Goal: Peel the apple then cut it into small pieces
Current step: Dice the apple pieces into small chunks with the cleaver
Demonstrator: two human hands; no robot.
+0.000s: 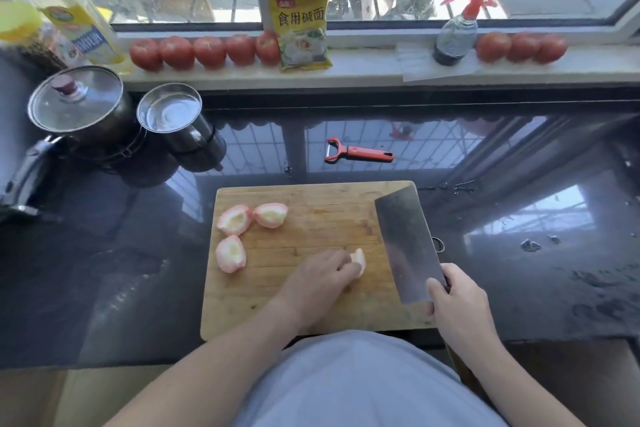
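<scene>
While the left hand [320,276] lies palm-down on the wooden cutting board [311,308], its curled fingers press on a peeled apple quarter [358,261], which peeks out from under the fingertips at about 2 o'clock of the hand, near the board's middle; only its pale, pink-edged end shows, the rest hidden beneath the fingers. At 3 o'clock of that piece, just beside it but apart, the cleaver [408,246] is held with its broad dark blade tilted, its flat side toward the camera, tip pointing toward 11 o'clock. The right hand [457,308] wraps its fingers and thumb round the cleaver's handle at the board's 4 o'clock corner. Three more peeled apple quarters [235,218] lie at the board's 9 to 10 o'clock side, well apart from both hands: two touching side by side at the top, one below them; each has pinkish flesh at the rim and a pale scooped hollow where the core was. Beyond the board at 12 o'clock a red peeler [360,153] rests on the dark glossy counter [104,270]
</scene>
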